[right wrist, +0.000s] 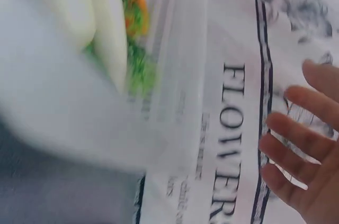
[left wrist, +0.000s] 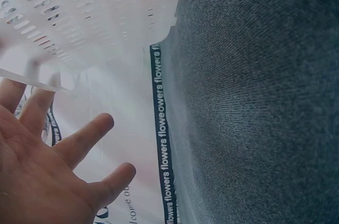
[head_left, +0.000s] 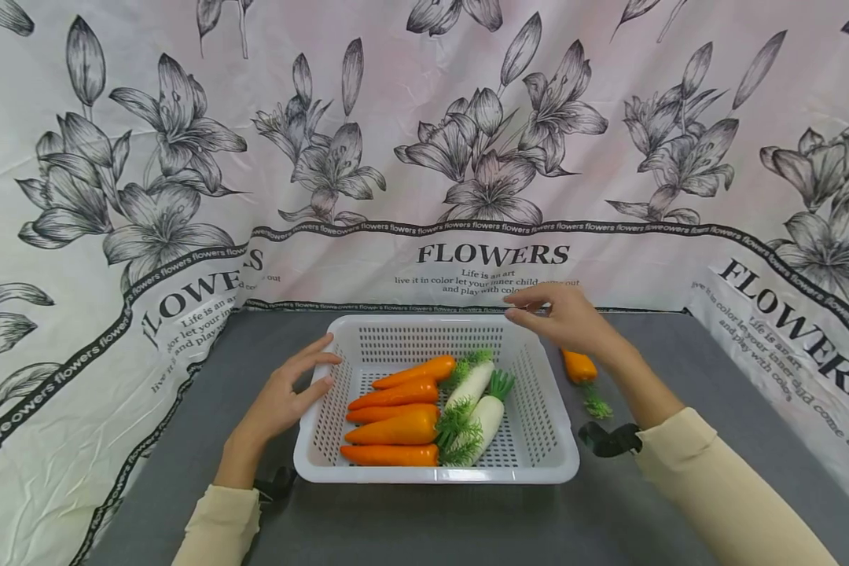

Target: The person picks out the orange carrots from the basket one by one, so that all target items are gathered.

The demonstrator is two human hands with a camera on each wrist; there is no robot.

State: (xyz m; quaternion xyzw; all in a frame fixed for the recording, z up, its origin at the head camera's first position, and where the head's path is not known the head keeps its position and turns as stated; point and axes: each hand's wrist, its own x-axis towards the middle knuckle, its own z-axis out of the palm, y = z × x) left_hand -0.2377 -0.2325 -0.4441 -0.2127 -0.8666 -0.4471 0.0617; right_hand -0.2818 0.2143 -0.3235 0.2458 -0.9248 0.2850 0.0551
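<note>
A white slotted plastic basket (head_left: 436,475) stands on the grey table. Inside it, several orange carrots (head_left: 396,429) lie side by side on the left, and two white radishes (head_left: 486,424) with green tops lie to their right. My left hand (head_left: 283,395) touches the basket's left rim; in the left wrist view its outer fingers (left wrist: 90,134) are spread apart from the basket. Over the far right corner hovers my right hand (head_left: 562,314), its fingers extended and holding nothing, also seen in the right wrist view.
Right of the basket, another carrot (head_left: 578,366) with a green tuft lies on the table (head_left: 424,527), partly hidden by the right hand and basket. White flower-printed cloth (head_left: 368,267) hangs behind and along both sides. Black wrist straps (head_left: 608,439) sit by both sleeves.
</note>
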